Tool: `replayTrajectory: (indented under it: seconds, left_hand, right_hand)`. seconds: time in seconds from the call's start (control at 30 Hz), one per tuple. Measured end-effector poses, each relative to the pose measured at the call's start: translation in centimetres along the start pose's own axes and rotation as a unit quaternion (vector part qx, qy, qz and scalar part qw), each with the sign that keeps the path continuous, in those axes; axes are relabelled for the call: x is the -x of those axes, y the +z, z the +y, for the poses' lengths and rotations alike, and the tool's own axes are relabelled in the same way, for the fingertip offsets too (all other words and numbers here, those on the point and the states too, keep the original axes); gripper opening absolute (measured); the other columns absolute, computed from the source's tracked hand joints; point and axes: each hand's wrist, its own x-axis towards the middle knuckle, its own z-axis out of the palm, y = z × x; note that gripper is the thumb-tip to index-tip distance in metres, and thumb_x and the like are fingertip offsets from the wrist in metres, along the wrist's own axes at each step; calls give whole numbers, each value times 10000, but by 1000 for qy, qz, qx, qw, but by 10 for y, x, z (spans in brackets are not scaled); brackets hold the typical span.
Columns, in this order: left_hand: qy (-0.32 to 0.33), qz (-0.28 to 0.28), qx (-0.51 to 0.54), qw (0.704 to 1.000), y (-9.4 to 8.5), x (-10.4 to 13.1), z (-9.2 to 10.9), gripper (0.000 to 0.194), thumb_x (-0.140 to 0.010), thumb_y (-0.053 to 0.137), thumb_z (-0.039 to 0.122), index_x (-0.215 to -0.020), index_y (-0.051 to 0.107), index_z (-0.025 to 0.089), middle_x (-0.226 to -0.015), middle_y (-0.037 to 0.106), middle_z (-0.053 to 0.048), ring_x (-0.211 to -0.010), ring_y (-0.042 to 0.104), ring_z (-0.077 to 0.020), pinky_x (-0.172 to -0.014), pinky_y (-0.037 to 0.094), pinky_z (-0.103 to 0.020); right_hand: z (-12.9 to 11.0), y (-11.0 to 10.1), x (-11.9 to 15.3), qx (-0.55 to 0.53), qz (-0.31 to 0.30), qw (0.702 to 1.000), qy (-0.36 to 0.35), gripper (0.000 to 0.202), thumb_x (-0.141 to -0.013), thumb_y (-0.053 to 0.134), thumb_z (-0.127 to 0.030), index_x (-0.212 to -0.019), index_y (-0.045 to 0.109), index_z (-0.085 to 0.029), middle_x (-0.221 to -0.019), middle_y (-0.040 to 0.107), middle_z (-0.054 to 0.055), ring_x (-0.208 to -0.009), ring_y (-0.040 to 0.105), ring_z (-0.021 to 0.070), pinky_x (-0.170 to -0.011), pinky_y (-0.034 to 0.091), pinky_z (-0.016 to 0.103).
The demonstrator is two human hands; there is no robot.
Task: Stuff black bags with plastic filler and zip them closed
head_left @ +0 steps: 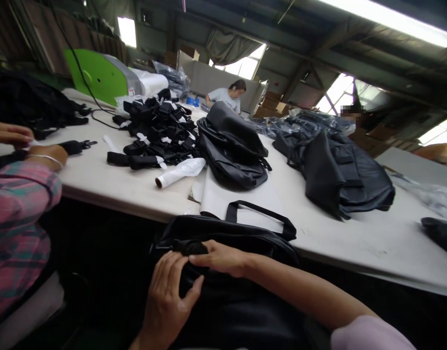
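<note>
A large black bag (245, 301) leans at the table's front edge, with its strap handle (260, 214) standing up over the tabletop. Near the bag's upper left, my left hand (172, 287) curls its fingers onto a dark bundle (189, 248), thumb apart. My right hand (219, 257) reaches in from the right and grips the same bundle with thumb and fingers. What the bundle is exactly is too dark to tell.
On the table (354, 243) lie a pile of black straps (161, 126), a white roll (180, 172) and black bags (231, 146), (354, 175). At the left, a co-worker's hands (44, 153) hold a strap. Another person (227, 97) is behind.
</note>
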Motion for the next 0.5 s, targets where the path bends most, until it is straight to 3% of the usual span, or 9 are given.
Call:
replayTrajectory:
  seconds: [0.07, 0.13, 0.2, 0.3, 0.4, 0.5]
  left_hand:
    - [48, -39, -27, 998, -4, 3, -1, 518, -948, 502, 571, -1147, 603, 104, -1134, 637, -174, -1136, 567, -329, -953, 489, -464]
    - [109, -70, -51, 990, -12, 3, -7, 552, -973, 391, 599, -1123, 628, 124, -1121, 652, -166, -1107, 581, -330, -918, 498, -477]
    - [149, -90, -45, 984, -22, -1, -11, 386, -1028, 361, 411, -1063, 647, 153, -1049, 681, -122, -1029, 618, -278, -910, 497, -442]
    - [175, -91, 35, 980, -36, -7, -10, 194, -980, 451, 118, -953, 630, 190, -878, 690, -38, -863, 646, -180, -896, 503, -363]
    - [172, -101, 106, 974, -50, -12, -3, 190, -923, 528, 34, -898, 609, 204, -761, 660, -6, -755, 634, -145, -818, 535, -332]
    - [167, -116, 135, 970, -62, -15, 5, 207, -909, 543, -2, -897, 636, 183, -763, 668, -10, -770, 650, -138, -806, 553, -318]
  right_hand:
    - [6, 1, 13, 15, 2, 1000, 7, 138, -858, 665, -269, -921, 659, -146, -812, 574, -13, -724, 471, 103, -701, 395, 228]
    - [8, 0, 25, 86, -17, 996, 12, 109, -867, 621, -226, -939, 658, -152, -814, 575, -5, -722, 477, 116, -688, 402, 234]
    - [8, -1, 35, 222, -21, 975, 0, 121, -880, 584, -223, -939, 660, -150, -859, 592, 26, -741, 503, 142, -691, 419, 254]
    - [3, -2, 42, 432, 7, 901, -32, 188, -873, 555, -192, -1008, 669, -128, -989, 618, 109, -840, 569, 205, -769, 465, 309]
    - [-2, -5, 41, 533, 48, 841, -82, 233, -856, 528, -141, -1041, 668, -117, -1044, 622, 155, -952, 588, 255, -870, 487, 363]
    - [-8, -14, 41, 574, 109, 793, -173, 232, -832, 538, -98, -1033, 653, -109, -1167, 580, 183, -1084, 542, 281, -981, 462, 405]
